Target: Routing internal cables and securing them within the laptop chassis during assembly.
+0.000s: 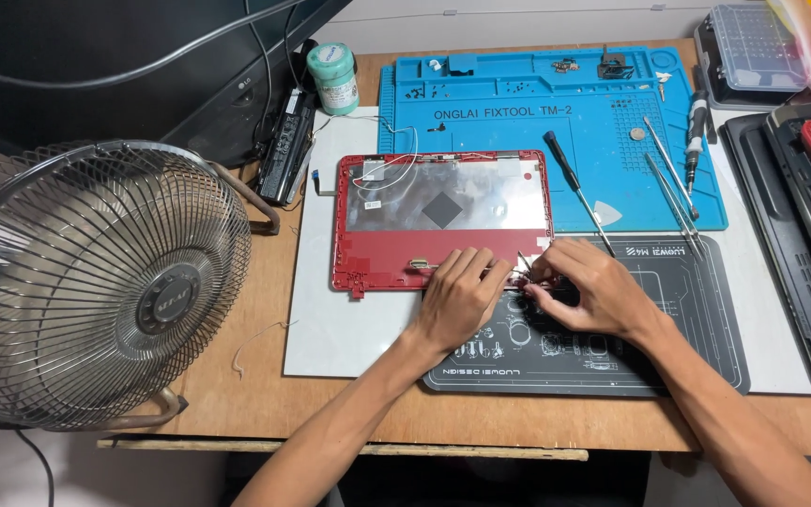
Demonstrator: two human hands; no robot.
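A wooden desk [265, 404] holds a white sheet [330, 310], a black mat [687, 329] and a blue mat [481, 103] farther back. A round metal fan [96, 282] stands far out past the left hand [457, 300].

The red laptop lid [443, 221] lies flat, inside up, with its long side going left to right. Both hands meet at its near edge. The left hand presses down on it with flat fingers. The right hand [589, 286] pinches small thin wires [525, 268] just beside the left fingertips. A black screwdriver [574, 183] lies just beyond the right hand.
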